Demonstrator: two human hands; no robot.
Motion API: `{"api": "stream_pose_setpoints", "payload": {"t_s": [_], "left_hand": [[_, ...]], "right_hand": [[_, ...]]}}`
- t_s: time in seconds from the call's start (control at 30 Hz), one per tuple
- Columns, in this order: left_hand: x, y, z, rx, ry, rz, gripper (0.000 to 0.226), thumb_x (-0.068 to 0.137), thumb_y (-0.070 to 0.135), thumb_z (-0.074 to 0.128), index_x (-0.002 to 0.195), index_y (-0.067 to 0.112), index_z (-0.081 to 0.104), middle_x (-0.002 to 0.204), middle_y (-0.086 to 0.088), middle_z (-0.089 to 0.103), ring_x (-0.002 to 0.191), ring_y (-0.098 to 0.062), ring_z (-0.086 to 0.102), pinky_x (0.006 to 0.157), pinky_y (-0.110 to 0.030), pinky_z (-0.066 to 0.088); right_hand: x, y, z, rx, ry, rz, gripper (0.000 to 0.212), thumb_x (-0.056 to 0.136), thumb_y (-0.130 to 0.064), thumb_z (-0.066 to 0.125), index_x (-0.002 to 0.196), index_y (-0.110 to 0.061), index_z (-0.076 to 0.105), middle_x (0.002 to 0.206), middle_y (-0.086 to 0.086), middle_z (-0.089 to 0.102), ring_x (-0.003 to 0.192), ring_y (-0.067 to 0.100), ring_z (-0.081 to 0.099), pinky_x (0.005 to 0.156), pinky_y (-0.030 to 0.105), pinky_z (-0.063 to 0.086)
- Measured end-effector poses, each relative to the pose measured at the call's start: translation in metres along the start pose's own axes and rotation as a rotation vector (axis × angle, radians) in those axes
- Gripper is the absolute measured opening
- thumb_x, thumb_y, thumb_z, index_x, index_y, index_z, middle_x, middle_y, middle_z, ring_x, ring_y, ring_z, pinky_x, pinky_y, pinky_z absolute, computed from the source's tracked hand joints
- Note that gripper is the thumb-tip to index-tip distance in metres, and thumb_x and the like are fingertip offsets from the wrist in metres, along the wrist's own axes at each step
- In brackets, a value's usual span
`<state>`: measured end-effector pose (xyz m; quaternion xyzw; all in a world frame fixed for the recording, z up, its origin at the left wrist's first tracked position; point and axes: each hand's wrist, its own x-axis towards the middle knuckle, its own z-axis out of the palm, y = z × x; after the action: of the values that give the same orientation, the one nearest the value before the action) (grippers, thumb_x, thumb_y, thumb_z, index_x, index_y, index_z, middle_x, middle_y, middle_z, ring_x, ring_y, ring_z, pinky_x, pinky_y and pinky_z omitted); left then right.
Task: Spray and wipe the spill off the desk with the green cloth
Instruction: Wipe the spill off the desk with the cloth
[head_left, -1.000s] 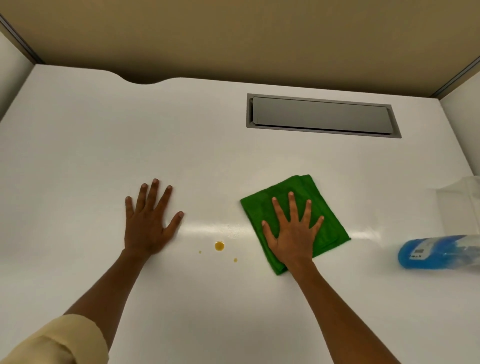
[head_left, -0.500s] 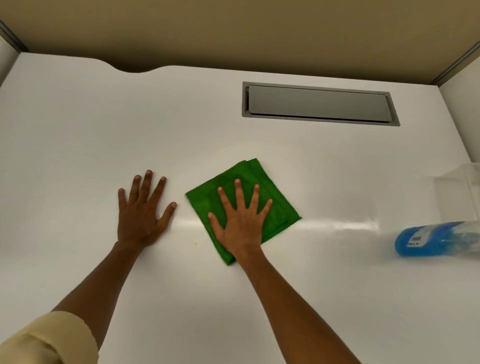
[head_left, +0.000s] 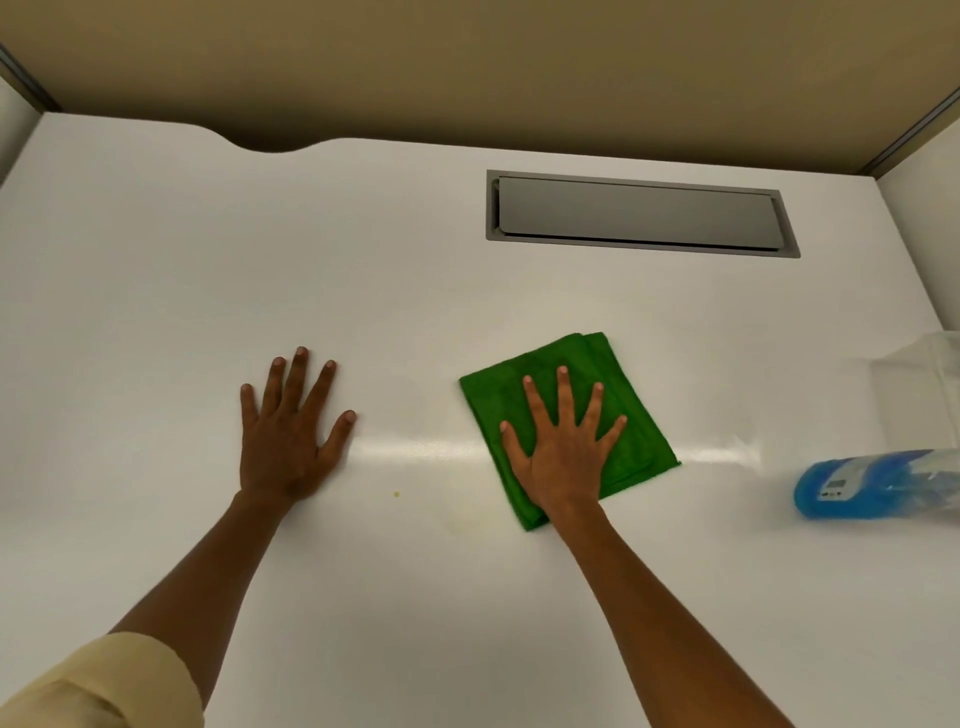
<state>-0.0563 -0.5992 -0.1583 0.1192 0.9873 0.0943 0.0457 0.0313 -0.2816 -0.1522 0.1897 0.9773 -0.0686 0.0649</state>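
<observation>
A folded green cloth (head_left: 628, 415) lies flat on the white desk (head_left: 260, 249). My right hand (head_left: 563, 452) presses on it with fingers spread. My left hand (head_left: 288, 431) rests flat on the bare desk to the left, fingers apart, holding nothing. Between the hands one tiny yellow speck (head_left: 396, 493) of the spill shows, with a faint smear to its right. A blue spray bottle (head_left: 878, 486) lies on its side at the right edge of the desk.
A grey recessed cable hatch (head_left: 639, 213) is set into the desk at the back right. A clear plastic container (head_left: 919, 384) stands at the far right, behind the bottle. A tan partition runs behind the desk.
My right hand slid the cloth left over the yellow drops, then back to the right. The large drop is gone; only a speck is left. My left hand stayed put.
</observation>
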Motion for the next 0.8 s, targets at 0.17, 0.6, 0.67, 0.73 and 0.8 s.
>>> {"api": "stream_pose_setpoints", "payload": {"t_s": [0.17,0.6,0.67,0.73,0.8], "left_hand": [[0.0,0.002,-0.001,-0.01,0.013,-0.002,0.069,0.095,0.061,0.023,0.158,0.034,0.017,0.169,0.002,0.005,0.156,-0.025,0.004,0.121,-0.059,0.008],[0.001,-0.006,0.001,-0.005,0.004,0.055,0.063,0.097,0.047,0.02,0.158,0.03,0.02,0.168,-0.005,0.01,0.154,-0.032,0.01,0.117,-0.064,0.012],[0.001,-0.008,0.001,-0.021,0.001,0.058,0.064,0.097,0.047,0.019,0.158,0.03,0.017,0.168,-0.003,0.006,0.155,-0.03,0.006,0.118,-0.063,0.008],[0.001,-0.007,0.001,-0.035,0.013,0.047,0.061,0.098,0.043,0.018,0.158,0.03,0.018,0.168,-0.002,0.006,0.155,-0.029,0.005,0.119,-0.062,0.008],[0.001,-0.004,0.0,-0.046,0.023,0.035,0.06,0.099,0.04,0.018,0.158,0.03,0.02,0.168,-0.001,0.007,0.155,-0.028,0.005,0.12,-0.061,0.008]], "right_hand": [[0.019,-0.033,0.0,0.033,-0.003,-0.002,0.073,0.088,-0.077,0.01,0.153,-0.045,0.004,0.166,-0.001,-0.005,0.149,0.043,-0.011,0.11,0.075,-0.003],[-0.038,-0.145,0.022,0.094,0.033,-0.215,0.068,0.09,-0.071,0.024,0.152,-0.042,0.021,0.166,0.002,0.008,0.149,0.045,-0.004,0.109,0.076,-0.002],[-0.05,-0.144,0.025,0.098,0.041,-0.219,0.068,0.09,-0.07,0.026,0.152,-0.042,0.021,0.166,0.002,0.008,0.15,0.044,-0.004,0.11,0.075,-0.001],[-0.064,-0.14,0.026,0.096,0.038,-0.218,0.068,0.09,-0.07,0.027,0.152,-0.042,0.02,0.166,0.002,0.007,0.15,0.044,-0.004,0.111,0.075,-0.001],[-0.078,-0.135,0.027,0.099,0.031,-0.215,0.068,0.09,-0.07,0.029,0.152,-0.043,0.02,0.166,0.001,0.007,0.15,0.043,-0.004,0.111,0.074,0.0]]}}
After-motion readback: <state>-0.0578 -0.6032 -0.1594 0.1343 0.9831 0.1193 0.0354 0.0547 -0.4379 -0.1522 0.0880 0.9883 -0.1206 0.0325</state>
